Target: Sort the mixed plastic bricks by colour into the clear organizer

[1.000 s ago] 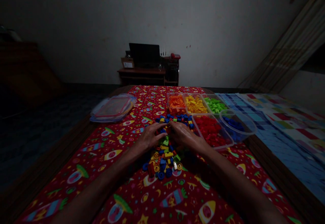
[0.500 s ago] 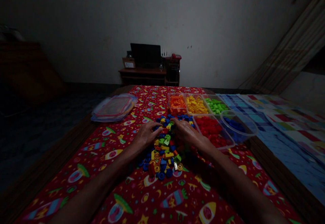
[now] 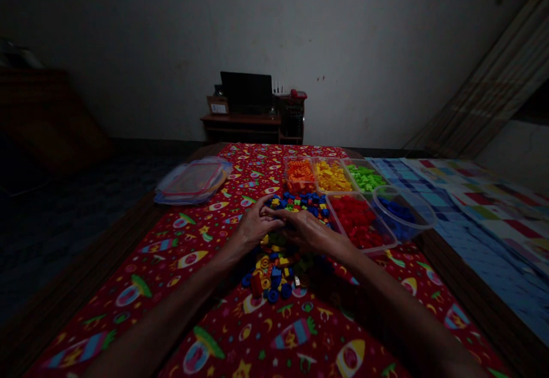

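Note:
Above a mixed pile of toy building bricks (image 3: 274,272), my two hands meet at the fingertips. My left hand (image 3: 254,226) has its fingers curled, with the thumb beneath. My right hand (image 3: 306,229) reaches across with closed fingertips into the space by the left fingers. Whatever sits between the fingers is hidden. Blue, yellow, green, red and orange pieces, some of them wheel-shaped, lie in front of and behind the hands. The right wrist is close to a clear tub of red bricks (image 3: 354,221).
Clear tubs hold orange bricks (image 3: 300,173), yellow bricks (image 3: 332,176) and green bricks (image 3: 366,178); a round tub (image 3: 422,218) holds blue ones. Stacked clear lids (image 3: 193,179) lie at the left on the red patterned cloth (image 3: 180,286). A desk with a monitor (image 3: 246,92) stands behind.
My right hand has moved left, away from the bricks, until its fingertips meet my left hand. The left fingers have curled and lifted slightly. The tubs and lids stay in place.

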Demonstrator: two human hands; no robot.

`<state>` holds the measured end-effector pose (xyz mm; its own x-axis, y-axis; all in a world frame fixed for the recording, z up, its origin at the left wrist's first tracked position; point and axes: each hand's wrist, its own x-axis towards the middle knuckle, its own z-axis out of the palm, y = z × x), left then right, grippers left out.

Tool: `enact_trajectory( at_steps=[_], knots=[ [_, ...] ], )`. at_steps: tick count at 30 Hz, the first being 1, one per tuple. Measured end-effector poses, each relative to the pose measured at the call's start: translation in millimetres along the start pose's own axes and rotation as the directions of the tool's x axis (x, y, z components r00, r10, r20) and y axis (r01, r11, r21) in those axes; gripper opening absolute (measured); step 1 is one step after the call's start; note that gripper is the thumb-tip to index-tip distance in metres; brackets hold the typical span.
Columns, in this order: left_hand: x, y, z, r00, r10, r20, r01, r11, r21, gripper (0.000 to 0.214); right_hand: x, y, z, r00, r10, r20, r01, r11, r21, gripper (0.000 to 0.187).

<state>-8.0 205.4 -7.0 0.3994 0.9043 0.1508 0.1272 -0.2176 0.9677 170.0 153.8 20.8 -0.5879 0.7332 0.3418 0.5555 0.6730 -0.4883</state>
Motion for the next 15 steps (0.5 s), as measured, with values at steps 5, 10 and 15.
enact_trajectory(
  at_steps=[5, 10, 15],
  knots=[
    [3, 2, -9.8, 0.996, 0.071, -0.045, -0.065, 0.99, 0.123, 0.051, -4, 7, -33, 0.97, 0.156, -0.186, -0.187, 0.968, -0.167, 0.036],
    [5, 0, -27.7, 0.973, 0.229, 0.021, -0.207, 0.835, 0.509, 0.021, -30, 37, -101, 0.832, 0.298, -0.468, -0.483, 0.805, -0.346, 0.038],
    [5, -16, -27.5, 0.893, 0.294, 0.34, -0.435, 0.755, 0.49, 0.017, -82, 69, -149, 0.614, 0.444, -0.653, -0.772, 0.512, -0.378, 0.037]
  ],
)
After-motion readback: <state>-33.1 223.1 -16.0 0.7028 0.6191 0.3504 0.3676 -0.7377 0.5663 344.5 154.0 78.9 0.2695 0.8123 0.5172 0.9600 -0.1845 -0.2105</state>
